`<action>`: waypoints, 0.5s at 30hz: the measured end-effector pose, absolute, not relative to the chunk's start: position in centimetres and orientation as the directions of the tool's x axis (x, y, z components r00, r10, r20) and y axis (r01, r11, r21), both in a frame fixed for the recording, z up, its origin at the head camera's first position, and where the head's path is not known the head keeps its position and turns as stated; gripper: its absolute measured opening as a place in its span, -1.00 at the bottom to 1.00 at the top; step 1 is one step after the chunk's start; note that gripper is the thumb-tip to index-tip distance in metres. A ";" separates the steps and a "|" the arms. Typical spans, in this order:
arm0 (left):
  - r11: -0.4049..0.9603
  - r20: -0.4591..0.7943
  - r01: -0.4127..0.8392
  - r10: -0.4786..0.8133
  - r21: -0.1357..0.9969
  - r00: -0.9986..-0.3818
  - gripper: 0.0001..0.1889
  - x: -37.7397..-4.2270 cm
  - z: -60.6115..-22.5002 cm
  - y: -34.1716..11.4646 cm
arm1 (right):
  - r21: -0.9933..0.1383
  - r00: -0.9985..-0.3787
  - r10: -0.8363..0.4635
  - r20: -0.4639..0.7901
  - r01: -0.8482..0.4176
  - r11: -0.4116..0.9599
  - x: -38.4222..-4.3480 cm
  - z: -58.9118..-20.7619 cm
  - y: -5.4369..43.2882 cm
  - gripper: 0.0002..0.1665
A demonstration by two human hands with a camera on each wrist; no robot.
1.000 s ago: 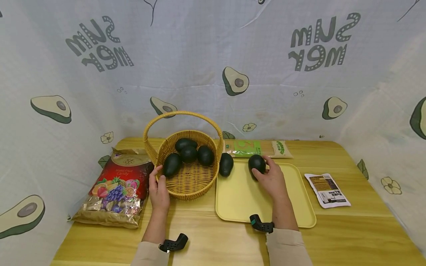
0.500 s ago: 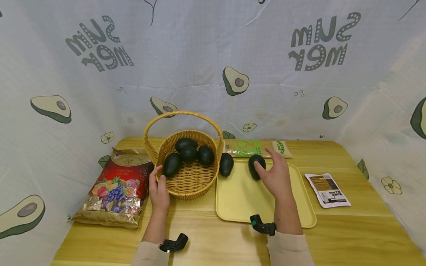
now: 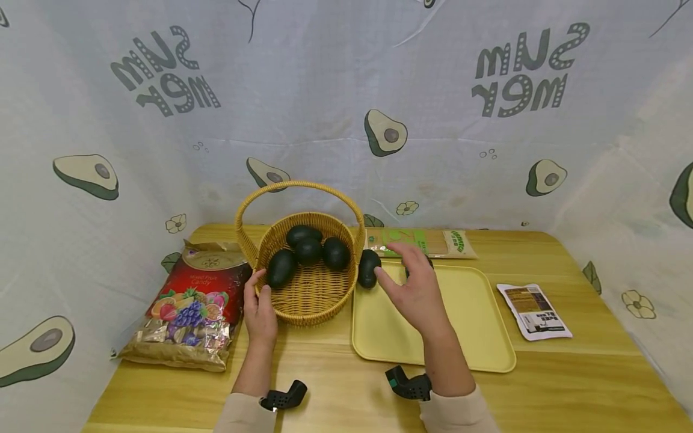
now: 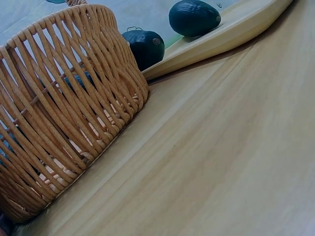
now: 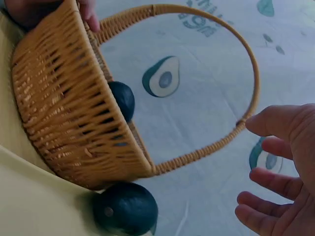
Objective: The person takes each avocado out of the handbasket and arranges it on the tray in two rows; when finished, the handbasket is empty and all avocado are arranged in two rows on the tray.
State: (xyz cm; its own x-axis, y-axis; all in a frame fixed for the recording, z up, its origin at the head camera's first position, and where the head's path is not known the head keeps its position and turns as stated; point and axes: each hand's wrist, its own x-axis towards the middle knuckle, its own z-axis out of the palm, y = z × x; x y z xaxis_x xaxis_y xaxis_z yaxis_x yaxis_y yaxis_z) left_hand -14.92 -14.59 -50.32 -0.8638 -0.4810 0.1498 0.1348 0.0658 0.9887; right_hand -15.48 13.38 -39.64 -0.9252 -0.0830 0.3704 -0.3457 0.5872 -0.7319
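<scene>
Fingers [image 5: 278, 184] of right hand [image 3: 418, 296] spread near avocado [image 3: 369, 268] beside basket [image 3: 311, 296]; left hand [image 3: 261, 317] touches rim [image 3: 310, 316], grip unclear.

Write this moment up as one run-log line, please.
left hand: grips basket rim | right hand: empty, fingers spread, near avocado at tray corner | in basket: four avocados | on tray: another avocado

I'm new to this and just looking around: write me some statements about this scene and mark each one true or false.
1. The left hand touches the basket. True.
2. Four dark fruits lie inside the basket. True.
3. The right hand grips a dark fruit. False: the right hand holds nothing.
4. A white packet lies right of the tray. True.
5. The candy bag lies on the tray. False: the candy bag is left of the basket.
</scene>
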 end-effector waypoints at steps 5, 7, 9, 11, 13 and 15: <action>0.067 0.153 0.138 -0.480 0.988 -0.864 -0.61 -15.0 -50.4 -14.5 | -0.712 -0.905 -0.171 0.389 -0.413 0.568 -15.1 -40.1 11.0 -0.46; 0.066 0.155 0.141 -0.482 0.988 -0.862 -0.61 -15.0 -50.3 -14.5 | -0.706 -0.901 -0.199 0.385 -0.427 0.565 -14.8 -40.4 10.1 -0.48; 0.069 0.159 0.143 -0.486 0.987 -0.860 -0.61 -15.0 -50.3 -14.5 | -0.706 -0.899 -0.228 0.374 -0.436 0.558 -14.6 -40.7 9.2 -0.48; 0.071 0.162 0.146 -0.489 0.987 -0.857 -0.61 -15.1 -50.3 -14.5 | -0.703 -0.899 -0.252 0.358 -0.437 0.561 -14.4 -41.1 8.4 -0.48; 0.080 0.163 0.142 -0.493 0.987 -0.854 -0.61 -15.1 -50.3 -14.6 | -0.705 -0.900 -0.274 0.340 -0.437 0.559 -14.2 -41.3 7.6 -0.48; 0.083 0.162 0.139 -0.495 0.987 -0.854 -0.61 -15.2 -50.3 -14.6 | -0.703 -0.898 -0.298 0.323 -0.438 0.560 -14.1 -41.4 7.0 -0.47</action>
